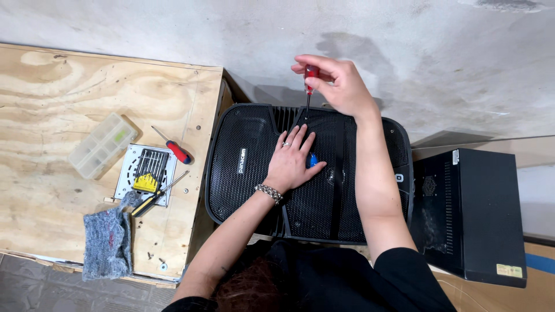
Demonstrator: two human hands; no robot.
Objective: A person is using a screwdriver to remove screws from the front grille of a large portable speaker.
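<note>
Here my right hand (pixel 341 86) closes its fingers around the red handle of a screwdriver (pixel 310 86), whose thin shaft stands nearly upright with its tip on the ribbed top edge of the black speaker grille (pixel 243 162); the handle is mostly hidden inside my grip, and the tip's seat cannot be made out against the dark ribs. My left hand (pixel 292 164) lies flat on the mesh, fingers slightly spread and holding nothing, partly covering a small blue object (pixel 313 160) whose shape cannot be told. My arms and dark clothing cut off the grille's near edge. To the left, on the plywood bench (pixel 69 92), lie a second red-handled screwdriver (pixel 173 147), a clear compartment box (pixel 103 145), a grey perforated plate (pixel 128 173) carrying a bit set, and a grey cloth (pixel 107 242). A black metal case (pixel 485 214) stands just beside the grille on the right.
</note>
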